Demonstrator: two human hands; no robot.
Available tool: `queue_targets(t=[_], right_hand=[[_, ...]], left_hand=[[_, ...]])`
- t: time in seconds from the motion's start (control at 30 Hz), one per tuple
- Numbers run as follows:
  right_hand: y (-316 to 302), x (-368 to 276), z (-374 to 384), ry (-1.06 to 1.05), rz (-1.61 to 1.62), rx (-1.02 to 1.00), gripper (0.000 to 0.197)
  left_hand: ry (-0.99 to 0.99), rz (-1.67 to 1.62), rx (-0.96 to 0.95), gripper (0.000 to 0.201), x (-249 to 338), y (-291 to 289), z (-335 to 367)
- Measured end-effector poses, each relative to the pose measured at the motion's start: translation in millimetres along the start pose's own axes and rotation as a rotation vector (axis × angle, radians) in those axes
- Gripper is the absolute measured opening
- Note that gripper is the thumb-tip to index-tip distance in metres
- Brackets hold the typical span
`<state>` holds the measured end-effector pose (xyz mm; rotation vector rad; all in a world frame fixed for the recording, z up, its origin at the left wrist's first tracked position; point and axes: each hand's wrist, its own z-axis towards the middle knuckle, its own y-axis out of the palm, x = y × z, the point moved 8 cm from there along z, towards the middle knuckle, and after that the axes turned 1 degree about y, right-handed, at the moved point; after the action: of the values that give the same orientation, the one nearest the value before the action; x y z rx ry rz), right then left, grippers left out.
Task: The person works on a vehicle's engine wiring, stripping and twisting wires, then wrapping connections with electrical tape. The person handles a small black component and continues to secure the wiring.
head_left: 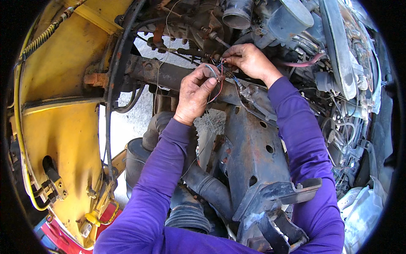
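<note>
Both arms, in purple sleeves, reach up to a bunch of thin coloured wires among the metal parts. My left hand (pixel 195 92) is closed, thumb against the fingers, pinching a light blue wire (pixel 211 69) at its fingertips. A red wire (pixel 221 86) loops down beside that thumb. To the right, my right hand (pixel 246 60) has its fingertips pressed together at the upper end of the red wire; part of what it pinches is hidden by the fingers. More blue wires (pixel 236 80) hang just below, between the two hands.
A grey metal frame beam (pixel 253 139) with round holes runs below my hands. A ribbed black rubber hose (pixel 188 213) and a loose bracket (pixel 292 192) lie nearer. Yellow body panels (pixel 63 144) stand left; hoses and an engine's parts (pixel 338 84) crowd the right.
</note>
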<state>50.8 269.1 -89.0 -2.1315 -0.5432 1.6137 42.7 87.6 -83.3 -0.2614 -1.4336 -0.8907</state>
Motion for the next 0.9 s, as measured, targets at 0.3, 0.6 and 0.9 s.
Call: queue_targets(t=[0.3, 0.6, 0.9], right_hand=[[-0.4, -1.5, -5.4, -0.022, -0.070, -0.006, 0.023], [-0.9, -10.6, -5.4, 0.021, -0.132, 0.024, 0.022], [23.2, 36.0, -3.4, 0.530, 0.538, -0.115, 0.014]], left_hand=[[0.027, -0.025, 0.057, 0.013, -6.3, -4.1, 4.2], [0.051, 0.040, 0.098, 0.013, -2.1, -7.4, 1.0], [0.036, 0.108, 0.048, 0.020, -3.0, -1.5, -6.0]])
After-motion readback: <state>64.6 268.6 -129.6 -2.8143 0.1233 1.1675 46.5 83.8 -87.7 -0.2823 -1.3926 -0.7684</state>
